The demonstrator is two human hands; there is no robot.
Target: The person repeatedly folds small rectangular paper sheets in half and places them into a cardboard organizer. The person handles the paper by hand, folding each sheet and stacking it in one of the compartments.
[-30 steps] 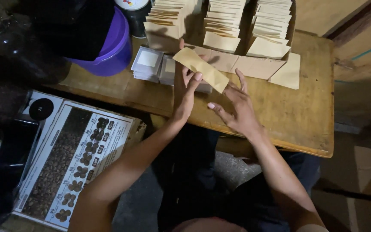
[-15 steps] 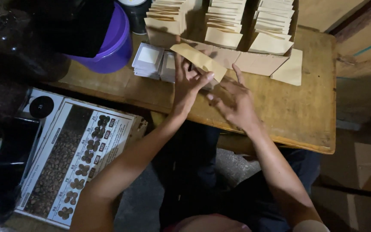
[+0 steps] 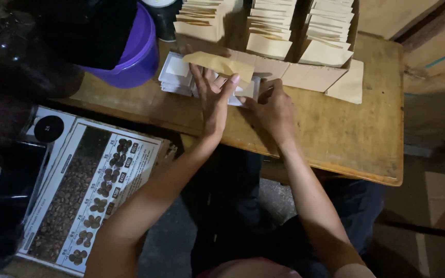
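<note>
Head camera is showing the left hand (image 3: 213,98) gripping a tan paper envelope (image 3: 221,64) above the white packet stack (image 3: 181,77) on the wooden bench (image 3: 336,134), while the right hand (image 3: 274,110), fingers curled, is touching that stack.

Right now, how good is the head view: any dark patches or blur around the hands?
Head view: the wooden table and both hands are evenly lit and sharp, the left hand holding a tan envelope; the upper left beyond the purple bucket falls into deep shadow, detail lost; no glare.
</note>
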